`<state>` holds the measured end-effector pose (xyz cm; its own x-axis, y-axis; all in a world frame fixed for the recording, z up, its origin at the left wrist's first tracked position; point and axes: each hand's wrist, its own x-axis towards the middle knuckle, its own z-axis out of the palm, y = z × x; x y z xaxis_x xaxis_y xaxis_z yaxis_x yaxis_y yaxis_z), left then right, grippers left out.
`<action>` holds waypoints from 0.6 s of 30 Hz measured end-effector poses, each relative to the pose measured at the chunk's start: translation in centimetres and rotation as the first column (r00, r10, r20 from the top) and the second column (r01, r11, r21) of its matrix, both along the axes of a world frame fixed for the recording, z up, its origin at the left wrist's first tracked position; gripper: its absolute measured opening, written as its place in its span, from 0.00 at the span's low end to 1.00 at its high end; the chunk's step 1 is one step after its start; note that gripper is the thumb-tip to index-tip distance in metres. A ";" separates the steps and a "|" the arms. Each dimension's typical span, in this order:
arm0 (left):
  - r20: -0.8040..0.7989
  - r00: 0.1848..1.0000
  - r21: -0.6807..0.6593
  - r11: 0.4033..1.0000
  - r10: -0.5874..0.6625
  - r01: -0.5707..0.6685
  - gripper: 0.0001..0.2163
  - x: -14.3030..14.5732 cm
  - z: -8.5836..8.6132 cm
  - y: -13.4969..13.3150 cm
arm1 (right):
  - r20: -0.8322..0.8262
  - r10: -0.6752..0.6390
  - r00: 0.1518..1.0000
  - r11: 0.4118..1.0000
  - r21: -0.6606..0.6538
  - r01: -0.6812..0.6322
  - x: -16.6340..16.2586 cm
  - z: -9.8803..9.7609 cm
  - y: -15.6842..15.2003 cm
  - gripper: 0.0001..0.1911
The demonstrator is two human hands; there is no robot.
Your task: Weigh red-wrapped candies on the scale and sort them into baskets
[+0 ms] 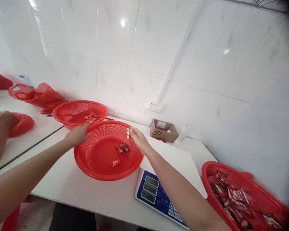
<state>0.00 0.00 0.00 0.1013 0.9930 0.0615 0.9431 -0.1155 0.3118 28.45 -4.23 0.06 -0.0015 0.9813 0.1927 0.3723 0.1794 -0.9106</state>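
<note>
Both of my hands grip a round red plastic mesh basket [96,171] that looks slightly tilted above the white table. My left hand [77,135] is closed on its left rim. My right hand [140,140] is closed on the upper right rim, beside a torn white label [127,133]. Inside lie a small red wrapped candy [115,163] and a darker red wrapped piece [122,148]. Behind it stands a second red basket [65,113] with several wrapped candies [91,117]. To the right, under my right forearm, is a digital scale [146,189].
A red basket [208,165] full of wrapped candies stands at the right. Near the wall are an SF cardboard box [168,136] and a wall socket [155,106]. On the left, another person's hand [3,120] touches a red bag [21,125]; more red net bags [44,96] lie behind.
</note>
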 end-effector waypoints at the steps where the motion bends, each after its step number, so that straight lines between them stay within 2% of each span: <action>1: 0.015 0.999 0.011 0.999 -0.041 0.041 0.22 0.6 0.0 -0.8 | 0.008 0.008 1.000 1.000 -0.003 -0.008 0.1 0.0 -0.6 0.17; 4: 0.067 0.977 0.004 0.979 -0.202 0.203 0.24 2.6 0.1 -3.9 | 0.038 0.021 0.999 1.000 -0.002 -0.021 0.8 -0.2 -3.0 0.19; 6: 0.121 0.930 -0.038 0.934 -0.347 0.354 0.24 4.2 -0.1 -7.0 | 0.062 0.021 0.998 1.000 0.012 -0.022 1.7 -0.5 -5.0 0.22; 8: 0.173 0.862 -0.099 0.862 -0.477 0.497 0.24 5.8 -0.5 -10.4 | 0.088 0.008 0.996 1.000 0.028 -0.011 2.9 -1.0 -7.4 0.24; 10: 0.238 0.763 -0.185 0.743 -0.601 0.643 0.24 7.2 -1.1 -13.0 | 0.116 -0.035 0.993 0.999 0.036 0.031 4.3 -1.6 -9.9 0.25; 12: 0.220 0.726 -0.219 0.692 -0.652 0.688 0.23 8.2 -1.8 -14.3 | 0.141 -0.096 0.985 0.995 0.040 0.091 5.9 -2.4 -12.2 0.24; 14: 0.163 0.747 -0.222 0.714 -0.644 0.664 0.22 8.8 -2.4 -14.3 | 0.160 -0.173 0.972 0.985 0.034 0.170 7.5 -3.4 -14.4 0.24; 18: 0.059 0.772 -0.182 0.753 -0.633 0.632 0.21 9.6 -3.0 -12.6 | 0.180 -0.341 0.923 0.938 0.004 0.346 10.9 -5.7 -18.5 0.24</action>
<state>9.55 -12.60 -3.04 0.7100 0.6949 -0.1140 0.6769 -0.6289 0.3826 39.38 -22.77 -5.66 0.3048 0.9326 0.1933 0.5608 -0.0117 -0.8279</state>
